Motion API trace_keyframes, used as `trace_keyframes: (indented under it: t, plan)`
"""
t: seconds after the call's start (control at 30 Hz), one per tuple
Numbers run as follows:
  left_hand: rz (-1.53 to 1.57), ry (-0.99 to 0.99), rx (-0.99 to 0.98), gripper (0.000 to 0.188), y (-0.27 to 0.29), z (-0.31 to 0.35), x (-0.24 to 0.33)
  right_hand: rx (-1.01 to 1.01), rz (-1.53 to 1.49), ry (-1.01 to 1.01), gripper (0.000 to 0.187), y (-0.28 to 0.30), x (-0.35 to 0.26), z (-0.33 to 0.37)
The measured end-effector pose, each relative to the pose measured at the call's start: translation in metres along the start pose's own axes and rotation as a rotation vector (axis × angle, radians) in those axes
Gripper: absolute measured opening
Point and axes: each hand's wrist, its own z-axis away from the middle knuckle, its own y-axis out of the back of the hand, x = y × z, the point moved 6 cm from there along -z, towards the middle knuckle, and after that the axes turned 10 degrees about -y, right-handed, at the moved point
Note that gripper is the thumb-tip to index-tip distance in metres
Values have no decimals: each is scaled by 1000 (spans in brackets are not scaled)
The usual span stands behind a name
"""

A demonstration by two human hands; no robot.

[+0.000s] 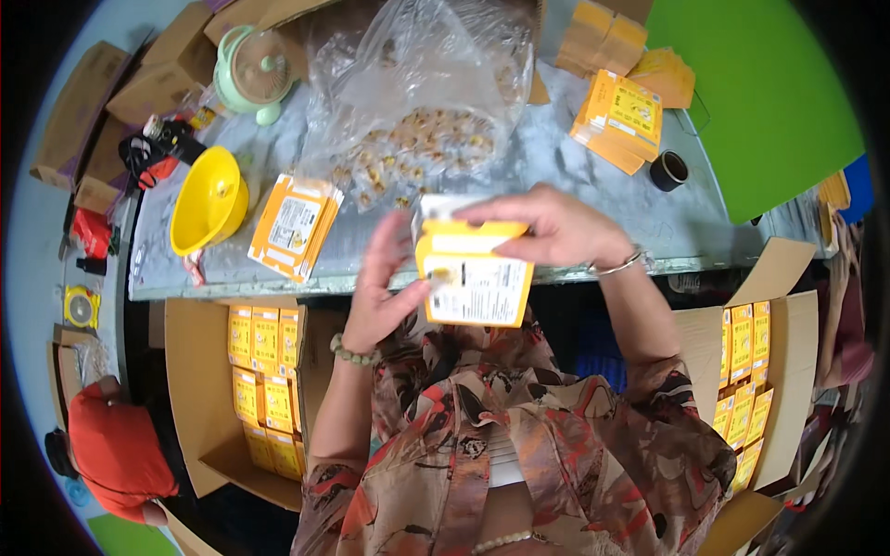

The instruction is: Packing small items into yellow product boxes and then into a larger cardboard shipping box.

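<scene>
In front of my chest is a small yellow and white carton (477,287), tilted, with its flaps at the top end. My right hand (565,227) grips it by that upper end, thumb on the front and fingers over the top. At its left side is my left hand (378,283), fingers stretched and blurred, thumb tip against the carton's edge. A small yellowish patch shows by that thumb; whether it is printed or loose I cannot tell. Beyond the hands, many small clear-wrapped brown pieces (422,139) lie in and around a large clear plastic bag (417,60).
Stacked flat cartons (295,227) lie left, more (619,120) at the right back. A yellow bowl (209,202), green lidded pot (252,74) and dark cup (668,170) stand on the table. Boxes of filled cartons (264,380) (742,408) flank me. A person in red (120,445) is at left.
</scene>
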Motion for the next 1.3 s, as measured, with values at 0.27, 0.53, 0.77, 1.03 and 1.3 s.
trace_keyframes:
  t: [0.27, 0.53, 0.77, 1.03, 1.3]
  plan:
    - [556, 382, 321, 62, 7, 74, -23, 478, -720, -101, 42, -86, 72, 31]
    - [350, 533, 356, 23, 19, 106, -26, 439, -432, -147, 36, -127, 50, 29]
    - [224, 469, 169, 19, 22, 103, -25, 287, -326, -115, 24, -125, 41, 21]
    - [51, 138, -86, 22, 27, 74, 19, 217, -113, 59, 28, -109, 17, 30]
    - [109, 224, -156, 26, 21, 86, 13, 122, -111, -43, 22, -117, 30, 38]
